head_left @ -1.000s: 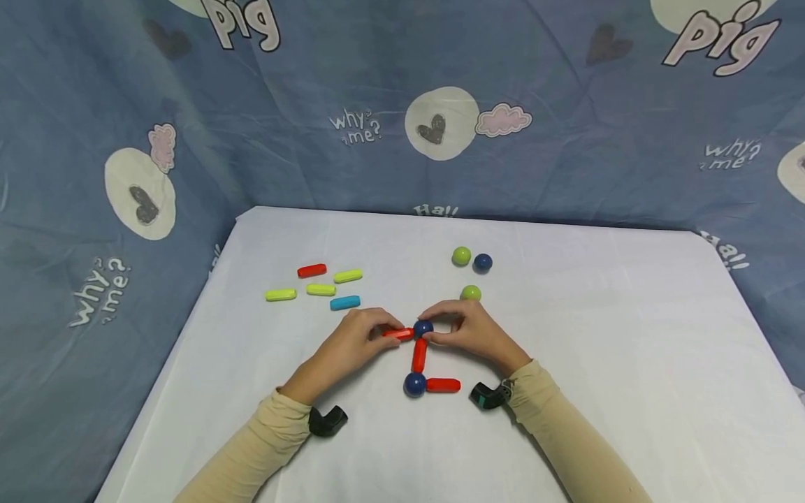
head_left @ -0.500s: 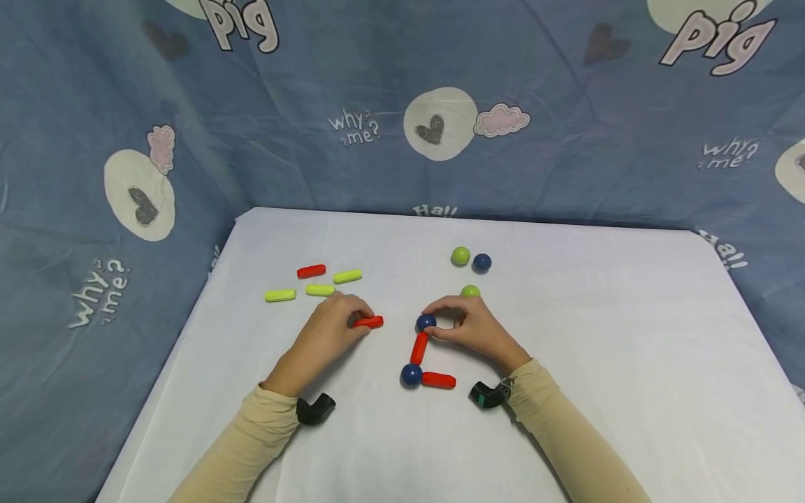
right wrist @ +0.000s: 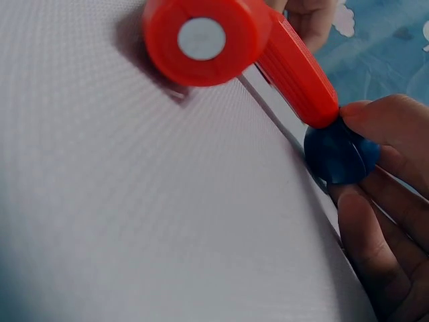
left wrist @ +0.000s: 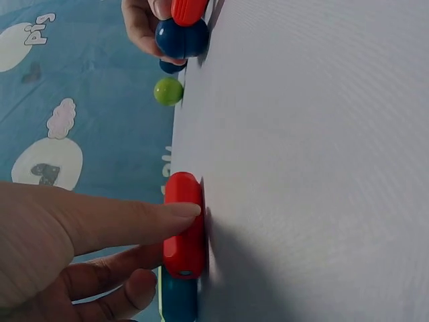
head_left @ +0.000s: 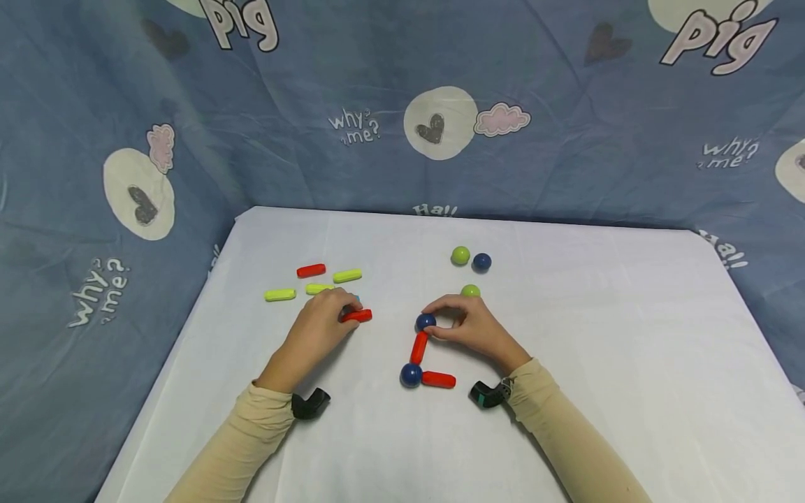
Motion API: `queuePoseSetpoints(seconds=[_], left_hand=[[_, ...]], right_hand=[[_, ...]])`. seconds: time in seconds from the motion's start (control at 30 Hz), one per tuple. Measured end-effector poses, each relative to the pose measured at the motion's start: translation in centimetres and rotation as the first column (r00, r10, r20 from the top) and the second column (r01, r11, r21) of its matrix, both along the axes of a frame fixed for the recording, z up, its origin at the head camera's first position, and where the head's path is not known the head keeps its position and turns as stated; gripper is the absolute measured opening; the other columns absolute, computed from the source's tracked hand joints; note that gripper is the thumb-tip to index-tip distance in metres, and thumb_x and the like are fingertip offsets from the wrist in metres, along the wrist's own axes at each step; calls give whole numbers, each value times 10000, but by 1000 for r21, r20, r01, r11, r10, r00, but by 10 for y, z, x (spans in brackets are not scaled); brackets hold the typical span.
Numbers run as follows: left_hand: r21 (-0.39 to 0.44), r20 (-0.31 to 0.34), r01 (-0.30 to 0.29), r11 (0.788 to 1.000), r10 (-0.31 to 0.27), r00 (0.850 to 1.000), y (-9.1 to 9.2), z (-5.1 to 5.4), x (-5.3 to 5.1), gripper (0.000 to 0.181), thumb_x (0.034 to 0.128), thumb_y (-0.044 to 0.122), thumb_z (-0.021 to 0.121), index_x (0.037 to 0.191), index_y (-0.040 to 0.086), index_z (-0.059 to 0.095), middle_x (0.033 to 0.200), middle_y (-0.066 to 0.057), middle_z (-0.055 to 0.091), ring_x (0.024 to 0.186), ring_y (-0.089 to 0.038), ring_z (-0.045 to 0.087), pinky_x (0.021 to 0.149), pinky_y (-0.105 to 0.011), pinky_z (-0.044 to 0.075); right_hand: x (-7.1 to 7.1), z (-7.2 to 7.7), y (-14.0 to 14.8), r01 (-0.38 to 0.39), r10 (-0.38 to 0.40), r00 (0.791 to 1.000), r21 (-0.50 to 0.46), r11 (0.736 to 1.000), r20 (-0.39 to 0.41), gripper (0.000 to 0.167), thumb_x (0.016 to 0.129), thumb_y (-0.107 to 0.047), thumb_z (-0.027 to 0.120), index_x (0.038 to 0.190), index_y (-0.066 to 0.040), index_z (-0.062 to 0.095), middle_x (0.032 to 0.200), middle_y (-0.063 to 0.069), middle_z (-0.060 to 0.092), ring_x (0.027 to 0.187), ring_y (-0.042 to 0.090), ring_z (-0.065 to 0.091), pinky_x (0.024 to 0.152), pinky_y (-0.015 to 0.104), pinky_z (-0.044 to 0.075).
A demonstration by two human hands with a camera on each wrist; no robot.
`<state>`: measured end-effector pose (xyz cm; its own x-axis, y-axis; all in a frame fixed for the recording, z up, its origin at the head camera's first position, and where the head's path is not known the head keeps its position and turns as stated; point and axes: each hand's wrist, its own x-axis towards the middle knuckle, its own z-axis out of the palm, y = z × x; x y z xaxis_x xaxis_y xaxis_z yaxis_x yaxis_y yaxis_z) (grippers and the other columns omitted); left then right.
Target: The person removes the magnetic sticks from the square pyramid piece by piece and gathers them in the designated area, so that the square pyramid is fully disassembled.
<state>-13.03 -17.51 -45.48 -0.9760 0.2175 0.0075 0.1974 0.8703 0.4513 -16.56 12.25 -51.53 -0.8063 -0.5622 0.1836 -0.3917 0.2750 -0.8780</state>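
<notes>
My left hand (head_left: 314,332) pinches a loose red magnetic rod (head_left: 360,316) between thumb and fingers, low over the table. A teal-blue rod (left wrist: 179,296) lies just behind it, mostly hidden from the head view. With thumb and fingers my right hand (head_left: 470,327) holds a dark blue ball (head_left: 425,322). From that ball a red rod (head_left: 418,348) runs down to another dark blue ball (head_left: 411,376). A further red rod (head_left: 439,380) sticks out rightward from the lower ball.
Beyond the left hand lie a red rod (head_left: 311,270) and several yellow-green rods (head_left: 347,276). Behind the right hand are a green ball (head_left: 461,256), a dark blue ball (head_left: 482,263) and a partly covered green ball (head_left: 470,290). A white cloth (head_left: 597,335) covers the table.
The left hand has drawn its red rod leftward, away from the upper blue ball it was touching. The ball-and-rod piece shifted slightly; the right hand kept its hold.
</notes>
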Motion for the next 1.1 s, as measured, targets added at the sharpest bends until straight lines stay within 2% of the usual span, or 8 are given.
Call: queuePoseSetpoints(seconds=[0.2, 0.3, 0.37, 0.5, 0.63, 0.77, 0.9, 1.1], left_hand=[[23, -7, 13, 1000, -13, 1000, 6, 3, 3, 311, 818, 85, 868, 1113, 66, 769, 1095, -84, 724, 965, -238, 662, 844, -419, 571], [73, -9, 44, 996, -43, 999, 15, 4, 6, 262, 840, 144, 863, 1075, 75, 771, 1002, -52, 722, 900, -208, 653, 799, -374, 566], [117, 24, 77, 990, -81, 996, 23, 3, 9, 233, 860, 205, 855, 1045, 91, 771, 886, 0, 700, 803, -158, 620, 731, -306, 544], [195, 150, 140, 971, -170, 974, 39, -3, 17, 187, 903, 339, 808, 947, 164, 758, 695, 88, 611, 672, -80, 539, 623, -217, 452], [240, 243, 158, 958, -217, 945, 50, -9, 25, 238, 914, 417, 781, 794, 223, 711, 597, 109, 556, 589, -65, 507, 557, -205, 365], [246, 253, 183, 952, -245, 936, 54, -15, 28, 306, 892, 416, 806, 704, 217, 667, 531, 116, 489, 519, -44, 449, 523, -201, 287], [257, 268, 185, 949, -254, 929, 55, -19, 28, 320, 887, 370, 818, 681, 187, 656, 524, 114, 477, 503, -34, 432, 515, -192, 275], [257, 286, 179, 950, -252, 924, 55, -21, 25, 331, 898, 349, 803, 672, 169, 639, 528, 103, 482, 506, -59, 445, 519, -201, 287]], right_hand=[[0, 1, 0, -3, 3, 1000, 18, 1000, 11, 314, 848, -133, 855, 1149, -163, 772, 1127, 9, 771, 895, 176, 650, 606, 201, 508], [1, 2, 1, -15, 15, 1000, 22, 1000, 13, 333, 843, -112, 848, 1162, -160, 765, 1154, 20, 764, 910, 172, 651, 607, 217, 534], [1, 3, 1, -25, 24, 1000, 22, 999, 10, 341, 840, -106, 848, 1166, -159, 763, 1163, 23, 761, 905, 169, 652, 604, 224, 543], [1, 3, 1, -48, 48, 999, 21, 999, -9, 328, 839, -130, 862, 1153, -155, 770, 1146, 25, 770, 846, 139, 652, 597, 230, 545], [1, 3, 0, -69, 69, 997, 21, 997, -16, 324, 834, -151, 874, 1143, -153, 777, 1122, 25, 780, 753, 114, 641, 595, 226, 541], [2, 4, -1, -82, 82, 997, 19, 996, -16, 322, 832, -144, 875, 1139, -148, 777, 1114, 24, 781, 744, 132, 642, 595, 219, 535], [3, 5, -3, -83, 83, 996, 13, 996, -27, 313, 833, -138, 871, 1131, -143, 773, 1101, 27, 780, 787, 172, 657, 597, 220, 536], [3, 1, -3, -34, 38, 993, 37, 999, -112, 299, 841, -176, 867, 1123, -158, 767, 1082, -1, 777, 902, 155, 679, 660, 233, 564]])
